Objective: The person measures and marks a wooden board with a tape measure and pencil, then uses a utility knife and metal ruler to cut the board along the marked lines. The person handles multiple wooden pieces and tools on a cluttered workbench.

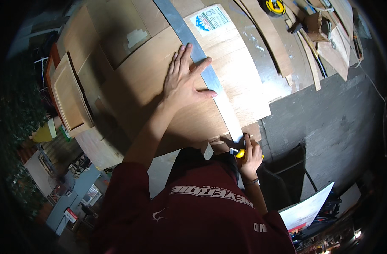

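A long metal straightedge (221, 103) lies slantwise across a sheet of light plywood (202, 118). My left hand (183, 82) presses on it with fingers spread, the forefinger and thumb reaching over the metal and the other fingertips at its left edge. Close to my body, at the straightedge's near end, my right hand (251, 157) is closed around a yellow utility knife (241, 153). A shiny tip sticks out of the knife to the left. The right fingertips are by the end of the straightedge, at the near edge of the plywood. Whether the blade touches the wood cannot be made out.
A printed label (209, 20) is stuck to the plywood. To the right lie wooden strips (269, 42), a yellow and black tape measure (274, 6) and a small open cardboard box (318, 27). A framed wooden panel (72, 95) sits at the left. Grey concrete floor (329, 118) borders the table.
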`<state>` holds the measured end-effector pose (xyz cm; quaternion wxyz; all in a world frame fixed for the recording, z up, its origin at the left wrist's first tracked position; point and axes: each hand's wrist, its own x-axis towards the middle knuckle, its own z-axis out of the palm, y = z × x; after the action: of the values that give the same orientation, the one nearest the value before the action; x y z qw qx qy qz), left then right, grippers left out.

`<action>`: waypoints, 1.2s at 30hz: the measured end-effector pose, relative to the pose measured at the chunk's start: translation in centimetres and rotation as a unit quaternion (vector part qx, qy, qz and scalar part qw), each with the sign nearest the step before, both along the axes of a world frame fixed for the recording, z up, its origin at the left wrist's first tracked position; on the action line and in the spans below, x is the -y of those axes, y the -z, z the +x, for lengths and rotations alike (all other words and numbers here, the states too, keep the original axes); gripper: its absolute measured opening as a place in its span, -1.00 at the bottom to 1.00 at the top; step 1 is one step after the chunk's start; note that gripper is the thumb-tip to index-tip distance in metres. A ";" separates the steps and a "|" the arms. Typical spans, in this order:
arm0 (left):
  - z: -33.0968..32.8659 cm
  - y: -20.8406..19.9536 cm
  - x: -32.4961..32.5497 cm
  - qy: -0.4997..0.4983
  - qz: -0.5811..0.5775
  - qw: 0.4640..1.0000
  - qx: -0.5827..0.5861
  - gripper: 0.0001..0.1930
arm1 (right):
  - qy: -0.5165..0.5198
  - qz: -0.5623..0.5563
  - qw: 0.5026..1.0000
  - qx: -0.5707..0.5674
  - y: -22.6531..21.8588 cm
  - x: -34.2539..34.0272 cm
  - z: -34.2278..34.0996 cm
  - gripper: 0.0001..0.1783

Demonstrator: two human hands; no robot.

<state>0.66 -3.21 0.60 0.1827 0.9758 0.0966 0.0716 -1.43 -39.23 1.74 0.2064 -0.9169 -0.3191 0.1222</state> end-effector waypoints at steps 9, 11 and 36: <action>0.1 0.3 0.2 -0.009 0.003 1.000 -0.007 0.26 | -0.002 0.015 0.999 -0.032 0.3 -1.3 0.7 -0.28; 0.3 0.3 0.3 -0.033 -0.027 0.999 -0.011 0.38 | 0.009 0.027 0.999 -0.022 0.5 -1.8 0.7 -0.30; 0.5 -0.4 0.5 -0.027 -0.015 0.999 -0.032 0.43 | 0.008 0.060 0.997 -0.040 0.2 -3.0 1.6 -0.25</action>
<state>1.14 -3.76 0.97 0.1922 0.9718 0.1296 0.0437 0.21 -36.18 1.59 0.2749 -0.8998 -0.3098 0.1371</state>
